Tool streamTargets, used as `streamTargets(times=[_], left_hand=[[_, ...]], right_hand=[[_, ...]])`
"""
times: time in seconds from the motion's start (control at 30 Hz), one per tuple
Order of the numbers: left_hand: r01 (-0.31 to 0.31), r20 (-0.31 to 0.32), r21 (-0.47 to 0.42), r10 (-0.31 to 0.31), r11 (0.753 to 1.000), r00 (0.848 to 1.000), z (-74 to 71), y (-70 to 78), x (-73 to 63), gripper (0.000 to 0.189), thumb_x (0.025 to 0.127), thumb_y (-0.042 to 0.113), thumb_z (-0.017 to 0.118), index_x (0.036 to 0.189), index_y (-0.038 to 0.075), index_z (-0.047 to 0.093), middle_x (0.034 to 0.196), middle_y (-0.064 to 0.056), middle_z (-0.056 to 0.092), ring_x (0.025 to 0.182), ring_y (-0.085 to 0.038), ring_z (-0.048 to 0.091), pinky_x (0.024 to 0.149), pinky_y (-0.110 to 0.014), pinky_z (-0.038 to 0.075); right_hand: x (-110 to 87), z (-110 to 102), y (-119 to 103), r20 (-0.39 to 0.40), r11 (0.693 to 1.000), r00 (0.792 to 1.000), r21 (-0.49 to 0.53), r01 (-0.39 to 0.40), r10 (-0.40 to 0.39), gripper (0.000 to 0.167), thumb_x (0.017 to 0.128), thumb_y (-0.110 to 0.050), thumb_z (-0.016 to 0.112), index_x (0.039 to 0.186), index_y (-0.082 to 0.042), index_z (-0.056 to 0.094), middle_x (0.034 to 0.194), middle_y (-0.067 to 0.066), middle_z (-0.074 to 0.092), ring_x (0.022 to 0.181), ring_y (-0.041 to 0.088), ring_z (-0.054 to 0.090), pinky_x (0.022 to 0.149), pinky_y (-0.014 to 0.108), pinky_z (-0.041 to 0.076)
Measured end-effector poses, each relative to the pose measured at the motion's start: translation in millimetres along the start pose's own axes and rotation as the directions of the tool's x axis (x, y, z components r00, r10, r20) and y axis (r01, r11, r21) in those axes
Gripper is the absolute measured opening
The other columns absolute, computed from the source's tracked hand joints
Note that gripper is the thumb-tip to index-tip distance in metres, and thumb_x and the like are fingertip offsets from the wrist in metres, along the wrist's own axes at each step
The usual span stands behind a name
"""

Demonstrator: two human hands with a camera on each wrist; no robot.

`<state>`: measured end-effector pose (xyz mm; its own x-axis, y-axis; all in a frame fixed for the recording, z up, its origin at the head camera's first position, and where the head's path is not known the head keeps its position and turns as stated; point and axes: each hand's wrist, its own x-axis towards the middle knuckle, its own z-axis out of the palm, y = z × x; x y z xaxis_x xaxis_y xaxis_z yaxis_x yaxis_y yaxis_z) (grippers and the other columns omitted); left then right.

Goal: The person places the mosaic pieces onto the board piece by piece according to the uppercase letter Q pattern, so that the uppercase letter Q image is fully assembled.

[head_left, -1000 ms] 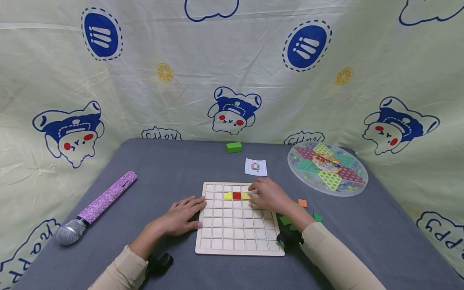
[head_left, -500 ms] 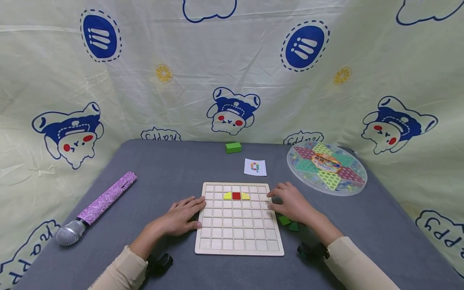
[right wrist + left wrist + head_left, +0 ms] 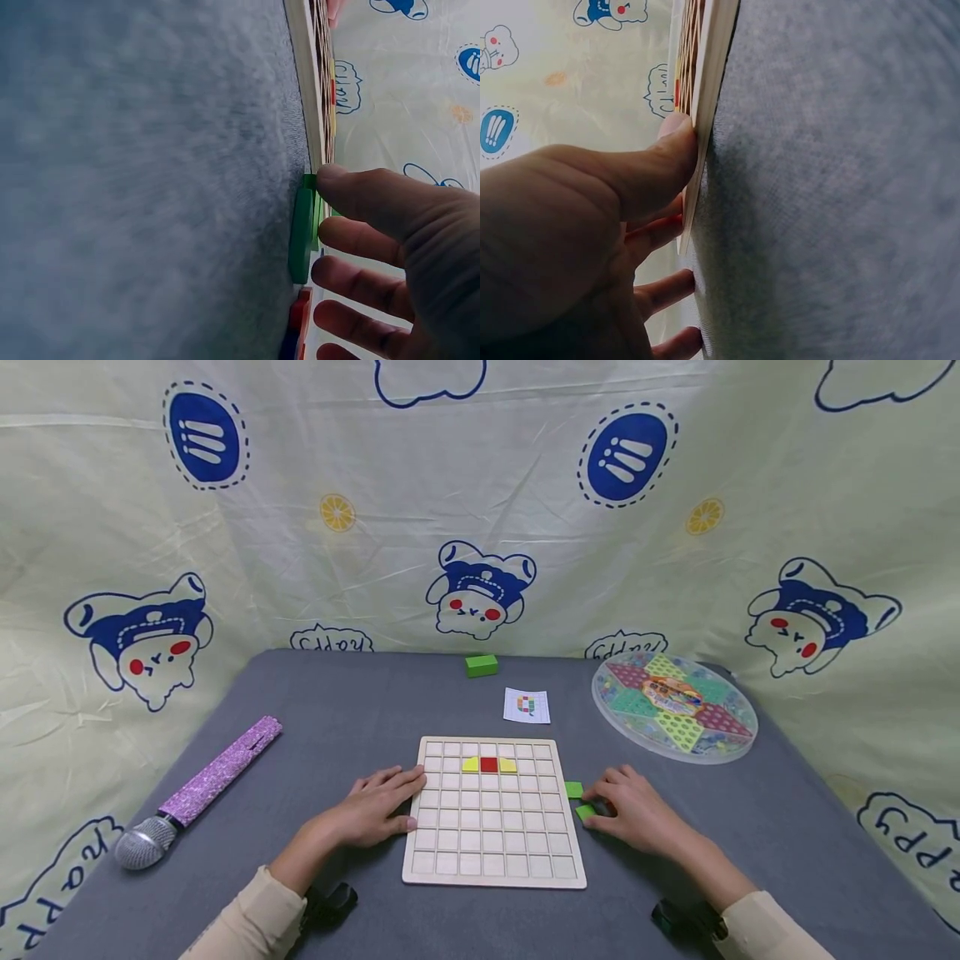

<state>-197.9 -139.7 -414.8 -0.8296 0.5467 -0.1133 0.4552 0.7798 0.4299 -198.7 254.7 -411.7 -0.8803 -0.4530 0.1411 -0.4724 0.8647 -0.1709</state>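
Note:
A pale wooden grid board (image 3: 495,843) lies on the table, with a red square tile (image 3: 489,764) between two yellow tiles (image 3: 507,766) in one of its upper rows. Along the board's left edge rests my left hand (image 3: 371,810), fingers spread; in the left wrist view its thumb touches the board's side. Beside the right edge, my right hand (image 3: 637,810) is over the loose tiles, thumb and index finger apart at a bright green tile (image 3: 585,812). Another green tile (image 3: 573,790) lies by the board. The right wrist view shows a dark green tile (image 3: 300,236) under the fingers.
A small pattern card (image 3: 527,705) and a green block (image 3: 482,666) lie beyond the board. At the back right is a round patterned box (image 3: 675,706). A glittery purple microphone (image 3: 221,768) lies at left. Red tiles (image 3: 301,311) show beneath the right fingers.
My right hand has moved off the board, rightward and toward me, down to the loose green tiles. The yellow tile it was near stays on the board. My left hand has kept its place.

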Motion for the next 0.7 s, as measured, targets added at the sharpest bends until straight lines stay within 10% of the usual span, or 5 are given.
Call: streamTargets(times=[0.7], left_hand=[[0.007,0.001,0.019,-0.007,1.000,1.000,-1.0,1.3,3.3,0.063,0.094,0.031,0.057,0.148,0.014,0.032,0.156,-0.004,0.028,0.142,-0.034,0.023,0.102,-0.059,0.023]], right_hand=[[-12.1,1,2,-0.007,1.000,1.000,-0.028,0.008,-0.008,0.026,0.076,-0.029,0.077,0.099,-0.020,0.070,0.094,-0.005,0.058,0.100,0.023,0.050,0.079,0.043,0.039]])
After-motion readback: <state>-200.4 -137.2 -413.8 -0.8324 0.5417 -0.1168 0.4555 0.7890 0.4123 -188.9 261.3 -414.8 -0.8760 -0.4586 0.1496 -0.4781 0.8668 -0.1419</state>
